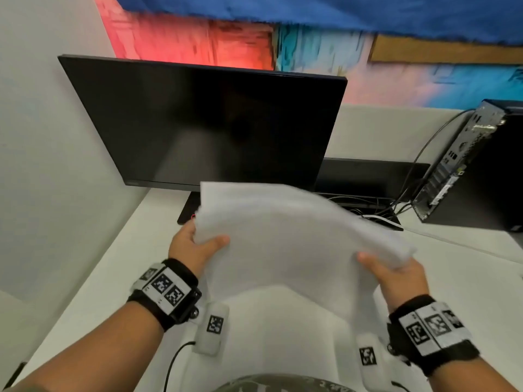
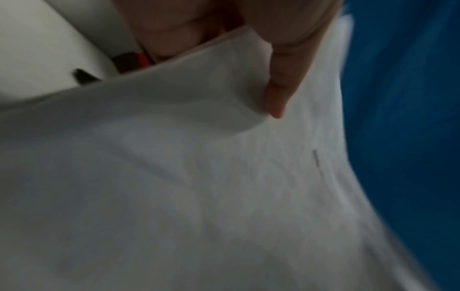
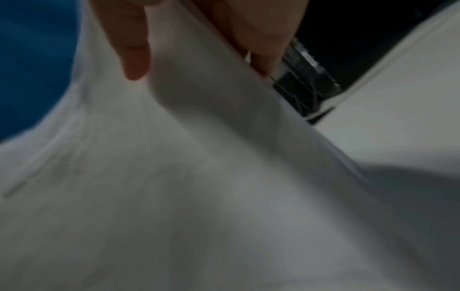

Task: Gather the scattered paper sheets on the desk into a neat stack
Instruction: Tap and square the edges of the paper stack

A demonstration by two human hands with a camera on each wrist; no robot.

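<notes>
A bundle of white paper sheets [image 1: 283, 239] hangs in the air above the white desk [image 1: 113, 264], blurred and bowed, with its edges fanned. My left hand [image 1: 195, 244] pinches its left edge, thumb on top and fingers underneath. My right hand [image 1: 396, 275] pinches the right edge the same way. In the left wrist view the thumb [image 2: 281, 82] presses into the sheets [image 2: 199, 177]. In the right wrist view the thumb [image 3: 132, 49] lies on the sheets [image 3: 199, 177], and the fingers [image 3: 261, 39] are behind them.
A dark monitor [image 1: 203, 125] stands at the back of the desk on a black base. A black computer tower [image 1: 475, 165] with cables stands at the back right. White partition walls close the left and back sides.
</notes>
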